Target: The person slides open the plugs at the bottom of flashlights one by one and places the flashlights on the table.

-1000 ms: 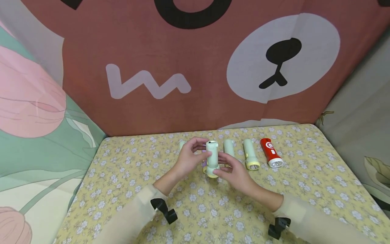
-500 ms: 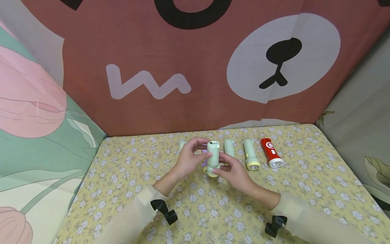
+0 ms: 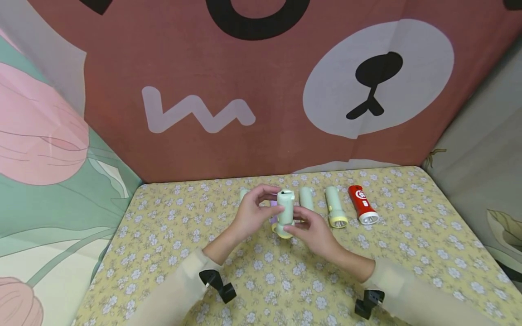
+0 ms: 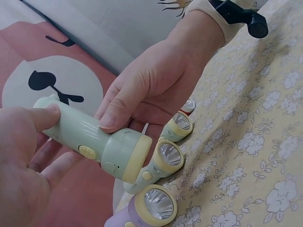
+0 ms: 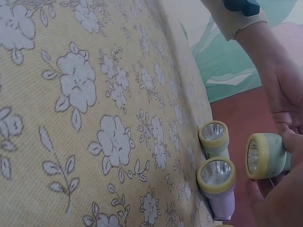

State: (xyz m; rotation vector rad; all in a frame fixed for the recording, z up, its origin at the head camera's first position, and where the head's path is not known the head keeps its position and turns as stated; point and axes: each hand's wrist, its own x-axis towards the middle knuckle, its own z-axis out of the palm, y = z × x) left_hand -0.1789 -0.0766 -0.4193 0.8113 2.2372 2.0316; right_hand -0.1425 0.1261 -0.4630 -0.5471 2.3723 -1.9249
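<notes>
Both hands hold one pale green flashlight [image 3: 287, 210] with a yellow lens rim, raised above the table in the head view. The left hand [image 3: 253, 210] pinches its tail end, thumb in front. Near the lens end, the right hand [image 3: 316, 230] grips it between thumb and fingers. A yellow switch [image 4: 87, 152] on its side shows in the left wrist view. The lens [image 5: 253, 156] looks unlit in the right wrist view. Behind the hands lies a purple flashlight [image 4: 128, 216], mostly hidden in the head view.
Two pale green flashlights [image 3: 306, 198] [image 3: 335, 208] and a red one [image 3: 363, 203] with a white rim lie to the right. Another pale green flashlight [image 3: 243, 193] is partly hidden behind the left hand. A flowered cloth [image 3: 269, 280] covers the table, with printed fabric [image 3: 281, 149] behind.
The held flashlight has shifted very slightly to the right and turned a little. The right wrist has moved slightly left. Both hands keep their hold.
</notes>
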